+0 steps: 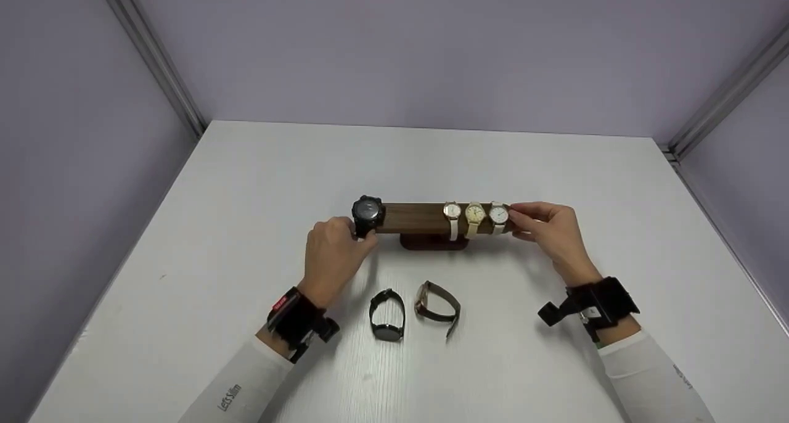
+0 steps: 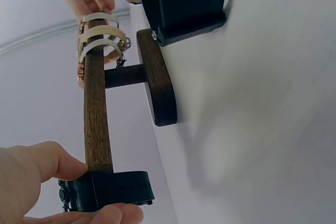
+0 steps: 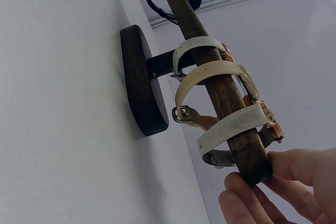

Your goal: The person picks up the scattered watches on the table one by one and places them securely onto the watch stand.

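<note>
The left hand [image 1: 333, 256] pinched a chunky black wristwatch [image 1: 368, 214] looped over the left end of a dark wooden T-bar watch stand [image 1: 419, 218], mid-table. The right hand [image 1: 551, 229] gripped the bar's right end beside three cream-strapped watches [image 1: 474, 216]. The black watch looked stiff and fairly heavy, probably best held by its strap sides; the stand seemed rigid but tippable. Two loose watches [image 1: 410, 309] lay on the smooth white table [image 1: 246, 182], between lilac walls.
</note>
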